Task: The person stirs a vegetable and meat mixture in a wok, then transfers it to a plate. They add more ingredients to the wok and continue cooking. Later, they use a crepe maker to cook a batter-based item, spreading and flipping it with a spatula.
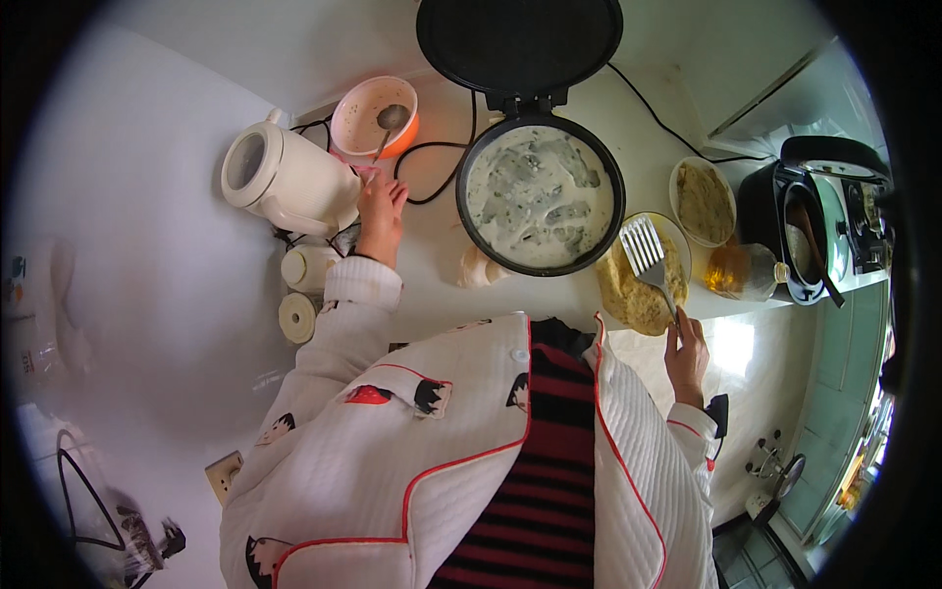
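My right hand [689, 355] grips the handle of a metal slotted spatula [644, 251]. Its slotted head lies over a browned flatbread [628, 294] on a plate at the counter's front edge. My left hand [380, 221] is between the cream electric kettle [285, 177] and the black cord. Its bent fingertips meet a small pink thing just below the ladle [392, 119], whose handle leans over the rim of an orange bowl [402, 137]. What those fingers hold is partly hidden. Pale batter with green bits [535, 196] fills the round black electric griddle, its lid [520, 44] raised.
A second plate with flatbread [704, 201] stands at the right, near a bottle of yellow oil [741, 272] and an open black cooker [805, 231]. Two lidded jars [297, 317] are by the left wall. Eggshells [481, 267] lie below the griddle. Cords run along the counter.
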A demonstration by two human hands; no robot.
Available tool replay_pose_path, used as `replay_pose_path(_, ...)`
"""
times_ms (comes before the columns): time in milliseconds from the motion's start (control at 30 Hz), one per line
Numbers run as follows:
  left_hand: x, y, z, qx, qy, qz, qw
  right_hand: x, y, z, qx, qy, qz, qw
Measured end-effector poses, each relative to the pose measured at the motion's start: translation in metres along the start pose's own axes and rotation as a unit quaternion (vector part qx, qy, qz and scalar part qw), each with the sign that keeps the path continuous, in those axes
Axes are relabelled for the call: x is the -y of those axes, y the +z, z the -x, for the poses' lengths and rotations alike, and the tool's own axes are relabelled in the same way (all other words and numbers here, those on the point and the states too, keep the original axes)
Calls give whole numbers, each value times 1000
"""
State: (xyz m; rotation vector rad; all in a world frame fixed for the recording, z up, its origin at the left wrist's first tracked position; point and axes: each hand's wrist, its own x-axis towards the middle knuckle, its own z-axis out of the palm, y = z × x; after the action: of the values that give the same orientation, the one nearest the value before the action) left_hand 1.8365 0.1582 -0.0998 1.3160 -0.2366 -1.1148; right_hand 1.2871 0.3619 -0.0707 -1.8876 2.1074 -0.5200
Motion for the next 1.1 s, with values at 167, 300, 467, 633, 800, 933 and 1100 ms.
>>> replay_pose_path(167,-18,21,-40,-66,-63,112,989,1,-6,0,-5,-24,-7,1000)
replay_pose_path(300,-21,10,-84,4,-53,166,985,11,-23,1,-48,-41,27,998)
replay_pose_path(467,-33,8,-122,-3,-216,240,947,31,-54,18,-48,2,5,999)
replay_pose_path(633,-48,-2,-69,223,104,-303,921,39,-72,38,-65,54,-48,995)
replay_pose_path(800,-65,30,28,201,15,-106,974,28,-82,43,-102,31,-54,993)
replay_pose_path(933,-61,57,112,192,25,-80,978,17,-93,41,-134,3,-120,984)
replay_pose_path(1100,-39,91,194,156,-101,-118,975,21,-113,38,-20,27,-387,922)
